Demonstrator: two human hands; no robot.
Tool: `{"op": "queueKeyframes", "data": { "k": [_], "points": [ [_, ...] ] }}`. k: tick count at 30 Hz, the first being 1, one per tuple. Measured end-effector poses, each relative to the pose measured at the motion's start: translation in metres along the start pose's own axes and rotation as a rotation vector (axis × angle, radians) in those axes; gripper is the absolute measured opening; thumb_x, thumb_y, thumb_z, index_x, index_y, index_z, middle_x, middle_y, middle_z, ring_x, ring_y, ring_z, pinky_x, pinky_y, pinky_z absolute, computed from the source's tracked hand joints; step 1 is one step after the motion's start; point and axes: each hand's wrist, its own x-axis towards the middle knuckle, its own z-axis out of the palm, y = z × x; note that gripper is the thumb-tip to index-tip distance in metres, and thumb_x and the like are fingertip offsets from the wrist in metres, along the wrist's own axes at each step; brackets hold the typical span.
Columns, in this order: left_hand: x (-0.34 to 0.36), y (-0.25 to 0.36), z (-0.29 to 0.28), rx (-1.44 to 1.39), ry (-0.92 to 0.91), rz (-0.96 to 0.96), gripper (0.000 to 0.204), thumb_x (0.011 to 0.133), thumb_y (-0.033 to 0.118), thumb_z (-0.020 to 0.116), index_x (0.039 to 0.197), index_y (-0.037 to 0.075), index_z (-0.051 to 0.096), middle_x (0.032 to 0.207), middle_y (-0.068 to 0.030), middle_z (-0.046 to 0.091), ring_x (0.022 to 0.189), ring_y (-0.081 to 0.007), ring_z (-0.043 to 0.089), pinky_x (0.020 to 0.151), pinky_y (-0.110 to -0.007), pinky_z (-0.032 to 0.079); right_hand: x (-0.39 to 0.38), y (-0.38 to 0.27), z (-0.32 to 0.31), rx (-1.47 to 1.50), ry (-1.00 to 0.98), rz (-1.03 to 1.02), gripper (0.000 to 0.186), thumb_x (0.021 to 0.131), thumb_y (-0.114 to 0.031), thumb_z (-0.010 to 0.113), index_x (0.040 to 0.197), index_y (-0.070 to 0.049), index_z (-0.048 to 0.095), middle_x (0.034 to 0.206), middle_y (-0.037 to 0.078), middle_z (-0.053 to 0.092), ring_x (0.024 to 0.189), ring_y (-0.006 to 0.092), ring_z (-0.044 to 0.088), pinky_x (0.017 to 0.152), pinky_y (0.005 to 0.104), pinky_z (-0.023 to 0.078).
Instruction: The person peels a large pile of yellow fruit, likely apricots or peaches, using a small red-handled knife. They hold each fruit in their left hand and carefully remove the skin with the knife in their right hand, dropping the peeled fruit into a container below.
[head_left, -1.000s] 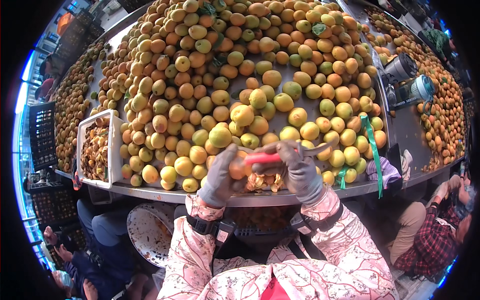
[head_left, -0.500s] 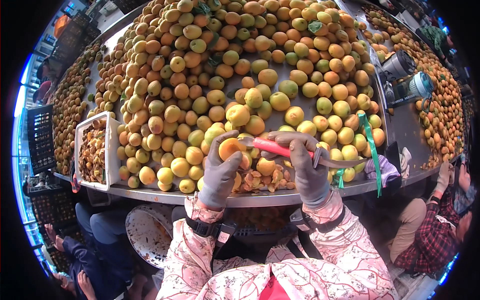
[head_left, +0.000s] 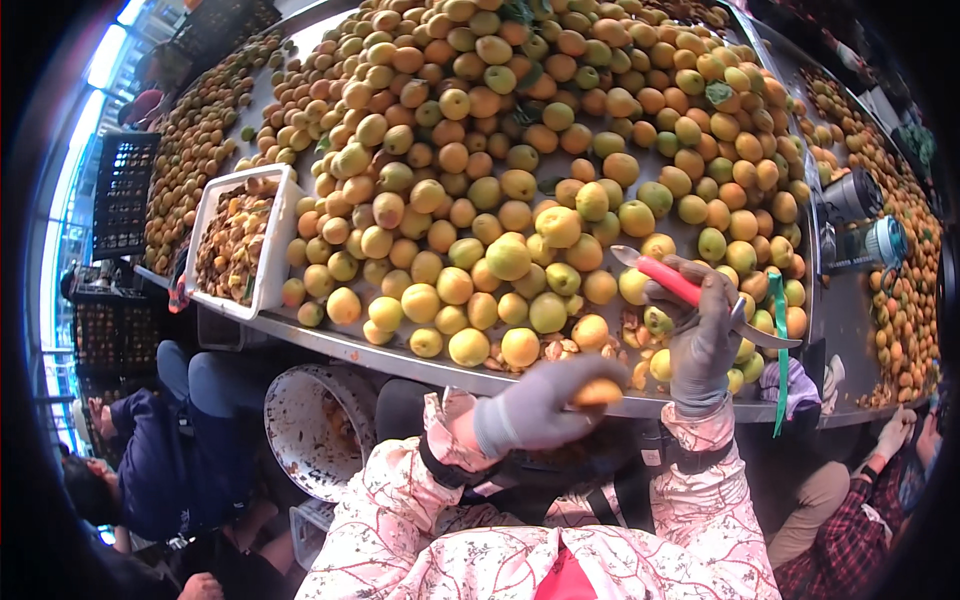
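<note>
My left hand (head_left: 540, 405), in a grey glove and slightly smeared by motion, is just over the table's near edge, fingers closed around an orange apricot (head_left: 597, 392). To the right, my right hand (head_left: 705, 340), gloved too, grips a red-handled knife (head_left: 668, 280). A short metal tip points from the handle toward the far left, and a curved blade sticks out to the right behind the hand. Whole yellow-orange apricots (head_left: 508, 257) lie heaped in front of both hands. Small cut pieces (head_left: 558, 349) rest near the table edge.
A white bin (head_left: 277, 290) of cut pieces stands at the left on the metal table (head_left: 370, 352). Below the edge is a stained white bucket (head_left: 290, 400). A green strap (head_left: 779, 350) hangs at the right, near a bottle (head_left: 855, 247). Other people sit on both sides.
My left hand has come down and right with the apricot, from above the heap to the table edge. My right hand has shifted right with the knife. The view has turned.
</note>
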Motion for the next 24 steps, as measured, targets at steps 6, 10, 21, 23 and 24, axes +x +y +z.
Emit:
{"op": "queueKeyframes", "data": {
  "k": [6,10,21,23,24],
  "points": [
    [-0.026,0.001,0.029,0.562,0.012,0.168,0.044,0.077,0.007,0.066,0.119,0.008,0.053,0.111,-0.0133,0.059,0.101,-0.0344,0.055,0.088,-0.042,0.044,-0.003,-0.001,-0.002,0.002,-0.003,-0.018,0.032,0.098,-0.026,0.043,0.105,0.003,0.055,0.104,0.019,0.063,0.079,0.0220,0.067,0.071,0.0325,0.059],
    [-0.050,-0.002,0.029,0.476,0.201,0.135,0.036,0.081,0.008,0.065,0.116,0.006,0.056,0.107,-0.0126,0.060,0.098,-0.0312,0.059,0.084,-0.037,0.047,-0.011,-0.007,-0.005,0.015,-0.020,-0.028,0.032,0.098,-0.025,0.043,0.105,0.003,0.055,0.103,0.018,0.063,0.079,0.0217,0.067,0.071,0.0322,0.059],
    [-0.112,0.003,0.030,0.377,0.551,-0.048,0.026,0.084,0.003,0.063,0.109,0.003,0.061,0.090,-0.0061,0.064,0.077,-0.0122,0.061,0.069,-0.025,0.050,-0.050,-0.019,-0.047,0.073,-0.002,0.143,0.032,0.098,-0.028,0.046,0.103,0.002,0.056,0.093,0.016,0.065,0.076,0.0207,0.068,0.068,0.0308,0.059],
    [-0.114,0.002,0.011,0.508,0.642,-0.124,0.025,0.083,0.004,0.065,0.108,0.003,0.061,0.086,-0.0054,0.062,0.072,-0.0108,0.058,0.066,-0.024,0.049,-0.057,-0.010,-0.065,0.090,0.042,0.216,0.033,0.098,-0.031,0.046,0.100,0.001,0.056,0.093,0.016,0.066,0.076,0.0205,0.068,0.067,0.0302,0.058],
    [-0.110,0.000,-0.004,0.607,0.691,-0.193,0.025,0.083,0.006,0.066,0.107,0.004,0.061,0.083,-0.0054,0.061,0.069,-0.0100,0.057,0.064,-0.023,0.048,-0.060,-0.005,-0.072,0.087,0.060,0.224,0.034,0.097,-0.031,0.047,0.100,0.001,0.056,0.093,0.016,0.066,0.075,0.0204,0.068,0.067,0.0301,0.058]
  ]
}}
